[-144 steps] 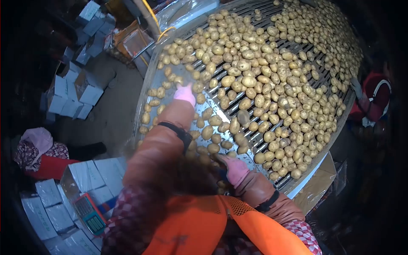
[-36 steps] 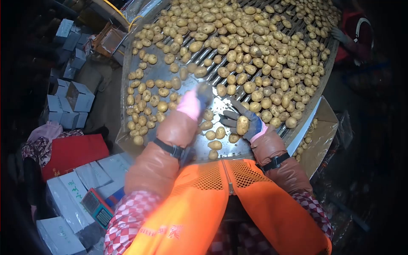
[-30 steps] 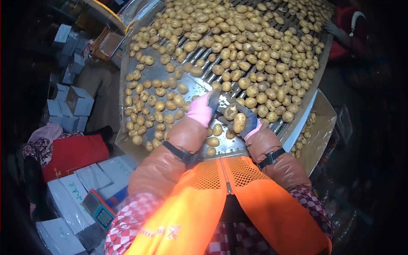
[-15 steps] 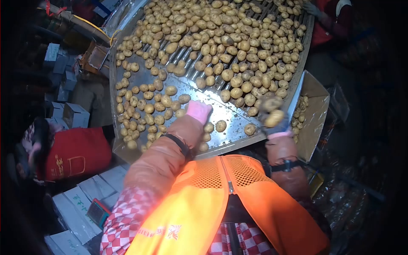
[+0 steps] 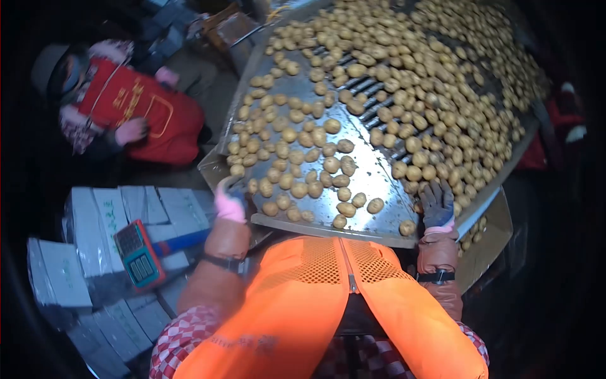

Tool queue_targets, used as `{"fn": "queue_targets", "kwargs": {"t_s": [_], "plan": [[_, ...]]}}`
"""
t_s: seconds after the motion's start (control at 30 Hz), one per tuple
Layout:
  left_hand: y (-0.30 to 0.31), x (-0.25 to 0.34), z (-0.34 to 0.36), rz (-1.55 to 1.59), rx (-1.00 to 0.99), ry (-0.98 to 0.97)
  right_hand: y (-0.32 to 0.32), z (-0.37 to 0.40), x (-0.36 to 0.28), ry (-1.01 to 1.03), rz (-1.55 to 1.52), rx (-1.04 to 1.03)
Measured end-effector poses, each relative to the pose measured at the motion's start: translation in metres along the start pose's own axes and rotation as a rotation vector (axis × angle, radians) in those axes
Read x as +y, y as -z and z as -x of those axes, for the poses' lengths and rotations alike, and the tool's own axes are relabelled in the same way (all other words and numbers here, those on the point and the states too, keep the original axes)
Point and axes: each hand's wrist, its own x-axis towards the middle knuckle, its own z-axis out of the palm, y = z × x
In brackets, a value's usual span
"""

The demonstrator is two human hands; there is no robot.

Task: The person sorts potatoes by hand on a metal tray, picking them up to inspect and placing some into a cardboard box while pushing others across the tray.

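Potatoes (image 5: 413,120) cover much of the metal sorting table (image 5: 369,183) in front of me. My right hand (image 5: 437,205), in a dark glove with a pink cuff, lies with its fingers stretched out at the table's right edge. Its fingertips reach the nearest potatoes of the right-hand pile. My left hand (image 5: 231,201), gloved with a pink cuff, is at the table's front left corner, beside a group of loose potatoes (image 5: 290,161). Motion smears its fingers, so I cannot tell their grip.
An open cardboard box (image 5: 495,243) holding potatoes stands at the right edge. Part of another carton (image 5: 214,169) shows at the left corner. White boxes (image 5: 107,221) and a red-and-teal scale display (image 5: 140,256) are at left, near a person in a red apron (image 5: 148,117).
My view has swung left. My right hand, which held potatoes near the right-hand box, is now spread over the pile. My left hand has moved from the table's middle to its left corner.
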Motion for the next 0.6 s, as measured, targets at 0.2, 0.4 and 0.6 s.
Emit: {"fn": "queue_targets", "kwargs": {"t_s": [0.2, 0.4, 0.6], "plan": [[0.131, -0.044, 0.059, -1.574, 0.458, 0.030, -0.092, -0.054, -0.007, 0.698, 1.558, 0.057], [0.057, -0.064, 0.013, -0.453, -0.023, 0.020, -0.148, -0.033, 0.060, 0.181, 1.930, -0.167], [-0.129, 0.009, 0.020, -1.000, -0.515, -0.744, -0.171, -0.012, 0.109, 0.309, 1.877, -0.677]]}}
